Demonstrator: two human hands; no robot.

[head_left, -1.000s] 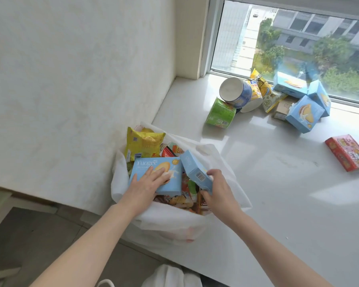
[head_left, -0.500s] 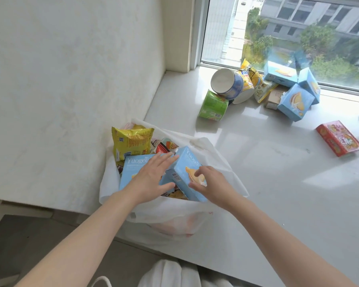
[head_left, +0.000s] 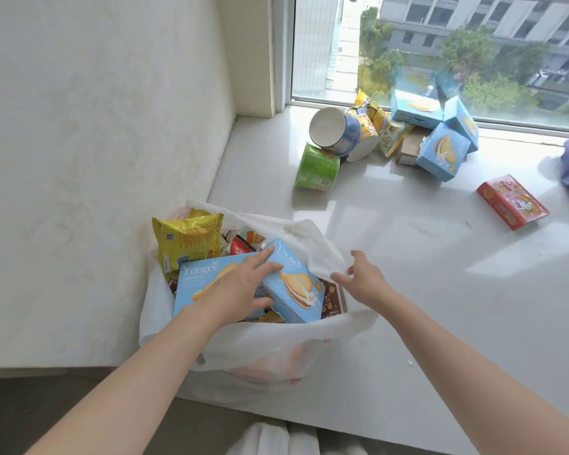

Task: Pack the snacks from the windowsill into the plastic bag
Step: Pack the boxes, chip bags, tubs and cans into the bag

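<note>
Bare forearms [head_left: 138,372], left hand [head_left: 234,290], right hand [head_left: 365,284]

Five blue biscuit boxes [head_left: 442,152], three round tubs [head_left: 317,167], one red box [head_left: 513,202], one white bag [head_left: 270,343]

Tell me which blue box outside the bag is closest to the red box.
The front blue box, cookie picture showing; the other two sit behind it by the window.
</note>
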